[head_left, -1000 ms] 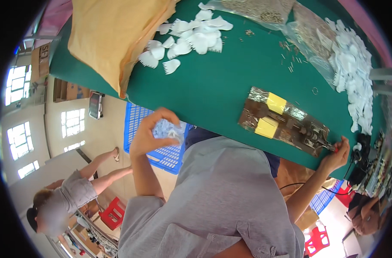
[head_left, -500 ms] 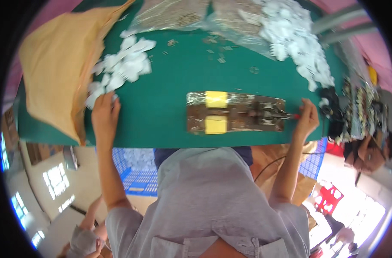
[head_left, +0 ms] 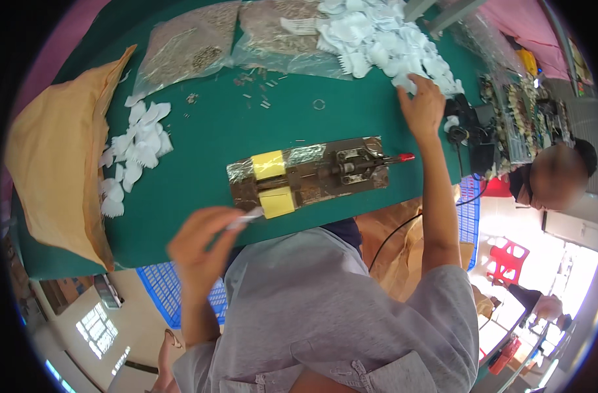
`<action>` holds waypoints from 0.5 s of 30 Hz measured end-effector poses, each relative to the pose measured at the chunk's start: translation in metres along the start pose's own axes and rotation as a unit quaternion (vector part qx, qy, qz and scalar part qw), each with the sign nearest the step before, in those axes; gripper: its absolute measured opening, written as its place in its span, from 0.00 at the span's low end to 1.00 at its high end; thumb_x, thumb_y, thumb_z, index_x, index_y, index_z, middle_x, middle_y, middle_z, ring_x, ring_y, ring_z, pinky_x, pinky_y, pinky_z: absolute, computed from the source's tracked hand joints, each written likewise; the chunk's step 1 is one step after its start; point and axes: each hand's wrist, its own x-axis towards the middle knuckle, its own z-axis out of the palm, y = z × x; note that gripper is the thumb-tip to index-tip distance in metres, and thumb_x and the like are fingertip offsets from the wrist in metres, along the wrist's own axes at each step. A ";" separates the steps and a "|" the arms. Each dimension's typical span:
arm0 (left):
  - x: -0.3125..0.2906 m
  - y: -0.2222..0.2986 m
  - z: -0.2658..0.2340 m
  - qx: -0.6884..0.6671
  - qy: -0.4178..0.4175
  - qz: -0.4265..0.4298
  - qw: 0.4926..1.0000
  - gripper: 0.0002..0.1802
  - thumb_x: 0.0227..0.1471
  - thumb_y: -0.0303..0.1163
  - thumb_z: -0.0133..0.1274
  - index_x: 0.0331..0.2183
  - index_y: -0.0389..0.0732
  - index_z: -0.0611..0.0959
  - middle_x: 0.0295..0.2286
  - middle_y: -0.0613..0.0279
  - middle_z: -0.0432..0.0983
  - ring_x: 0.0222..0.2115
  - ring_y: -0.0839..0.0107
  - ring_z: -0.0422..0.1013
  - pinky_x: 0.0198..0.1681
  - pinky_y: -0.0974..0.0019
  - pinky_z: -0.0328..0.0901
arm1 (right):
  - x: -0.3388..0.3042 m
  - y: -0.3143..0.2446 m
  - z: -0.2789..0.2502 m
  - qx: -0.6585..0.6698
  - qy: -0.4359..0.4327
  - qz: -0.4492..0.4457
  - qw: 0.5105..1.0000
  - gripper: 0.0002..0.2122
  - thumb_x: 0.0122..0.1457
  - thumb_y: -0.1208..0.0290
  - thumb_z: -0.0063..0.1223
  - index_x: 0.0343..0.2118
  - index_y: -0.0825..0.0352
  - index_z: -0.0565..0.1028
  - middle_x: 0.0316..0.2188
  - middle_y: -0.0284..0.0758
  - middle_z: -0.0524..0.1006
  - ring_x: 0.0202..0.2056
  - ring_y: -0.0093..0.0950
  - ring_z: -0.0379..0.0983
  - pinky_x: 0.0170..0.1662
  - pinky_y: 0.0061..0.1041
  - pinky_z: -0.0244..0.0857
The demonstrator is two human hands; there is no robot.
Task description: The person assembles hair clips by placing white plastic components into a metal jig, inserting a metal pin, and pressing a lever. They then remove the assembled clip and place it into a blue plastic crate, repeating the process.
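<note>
Two clear bags (head_left: 187, 56) lie beside an orange sack (head_left: 56, 164).

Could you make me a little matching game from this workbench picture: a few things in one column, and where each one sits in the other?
Things:
1. Person's left hand
2. Person's right hand
3. Metal clamp jig with two yellow pads and a red-tipped lever
4. Tan cloth sack

Places:
A. Middle of the green table
B. Far left edge of the table
C. Pinching a thin white fan-shaped piece near the yellow pads
D. On the big heap of white pieces at the far right

Pairs: 1-C, 2-D, 3-A, 4-B
</note>
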 end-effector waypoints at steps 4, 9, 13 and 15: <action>0.018 -0.009 0.044 0.067 -0.023 0.163 0.984 0.18 0.42 0.19 0.65 0.39 0.42 0.89 0.36 0.64 0.80 0.39 0.60 0.74 0.39 0.59 0.68 | 0.007 0.025 0.010 -0.024 -0.061 0.075 0.995 0.17 0.56 0.53 0.66 0.41 0.60 0.84 0.39 0.37 0.84 0.45 0.42 0.79 0.47 0.45 0.71; 0.021 -0.028 0.063 0.189 -0.011 0.194 0.963 0.18 0.42 0.23 0.61 0.39 0.42 0.87 0.35 0.67 0.77 0.41 0.62 0.69 0.42 0.58 0.63 | 0.002 0.011 -0.001 0.231 -0.066 0.134 0.961 0.12 0.62 0.64 0.62 0.45 0.65 0.83 0.31 0.37 0.83 0.31 0.29 0.81 0.36 0.29 0.73; 0.022 -0.013 0.059 0.221 -0.009 0.195 0.956 0.17 0.41 0.23 0.60 0.38 0.40 0.87 0.35 0.67 0.76 0.40 0.63 0.69 0.41 0.58 0.63 | -0.004 -0.045 -0.040 0.374 -0.062 0.068 0.923 0.12 0.67 0.79 0.52 0.51 0.65 0.81 0.37 0.38 0.80 0.32 0.27 0.80 0.38 0.30 0.73; 0.020 -0.013 0.058 0.230 -0.008 0.190 0.954 0.17 0.41 0.23 0.60 0.38 0.40 0.87 0.36 0.67 0.76 0.40 0.63 0.69 0.41 0.58 0.63 | -0.003 -0.082 -0.065 0.346 -0.108 -0.035 0.931 0.15 0.66 0.84 0.49 0.52 0.65 0.80 0.40 0.40 0.79 0.35 0.30 0.81 0.40 0.31 0.74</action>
